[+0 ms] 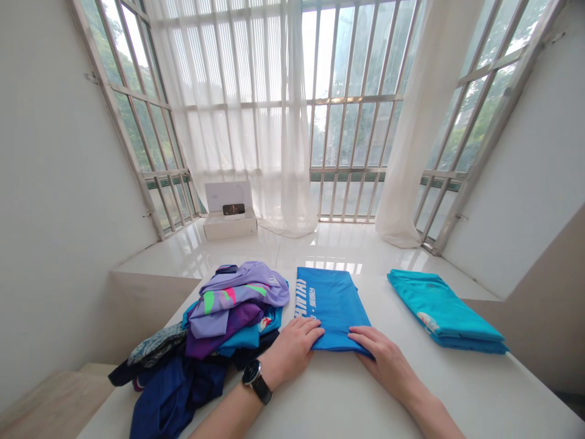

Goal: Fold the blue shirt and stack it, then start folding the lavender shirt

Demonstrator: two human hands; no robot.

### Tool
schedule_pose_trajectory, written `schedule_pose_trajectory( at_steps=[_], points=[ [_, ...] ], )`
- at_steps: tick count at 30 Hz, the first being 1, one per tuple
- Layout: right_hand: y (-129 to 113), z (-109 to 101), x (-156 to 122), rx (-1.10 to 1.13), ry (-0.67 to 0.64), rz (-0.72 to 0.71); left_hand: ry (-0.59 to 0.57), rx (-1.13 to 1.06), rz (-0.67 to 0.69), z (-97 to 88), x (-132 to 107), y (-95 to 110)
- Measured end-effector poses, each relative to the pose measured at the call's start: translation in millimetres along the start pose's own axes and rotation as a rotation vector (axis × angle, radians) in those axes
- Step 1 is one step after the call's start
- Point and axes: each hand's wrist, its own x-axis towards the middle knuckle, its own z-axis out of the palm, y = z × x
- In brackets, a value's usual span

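A folded blue shirt (336, 305) with white lettering lies on the white table in front of me. My left hand (299, 341), with a black watch (256, 381) on its wrist, holds the shirt's near left corner, fingers over the top. At the near right corner, my right hand (377, 347) has its fingers on the cloth and its thumb by the edge. Left of the shirt is a loose heap of clothes (237, 311) in lilac, purple and dark blue. To the right, folded turquoise garments (443, 308) lie in a neat stack.
The white table (329, 396) meets a glossy window ledge (283, 247). An open white box (231, 225) stands on the ledge with a dark phone-like device (233, 209) on it. Sheer curtains (292, 152) hang before barred windows, with walls on both sides.
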Motion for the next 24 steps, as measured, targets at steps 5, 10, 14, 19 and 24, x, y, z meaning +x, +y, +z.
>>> schedule_pose_trajectory(
  at_steps=[5, 10, 14, 19, 24],
  points=[
    [1.7, 1.6, -0.2, -0.009, -0.002, -0.004, -0.002, 0.004, 0.001, -0.8, 0.0, 0.6],
    [1.4, 1.5, -0.6, -0.01, 0.005, -0.006, 0.005, 0.008, 0.007, 0.9, -0.2, -0.7],
    [1.8, 1.6, -1.0, -0.013, 0.0, -0.005, 0.004, 0.015, 0.005, 1.1, -0.2, -0.7],
    [2.7, 2.2, -1.3, -0.027, -0.017, -0.007, 0.002, 0.021, -0.001, -0.5, -0.1, 1.0],
    [3.4, 2.9, -1.7, -0.034, -0.012, -0.011, -0.005, 0.025, -0.003, -1.2, -0.2, 1.2]
  ],
)
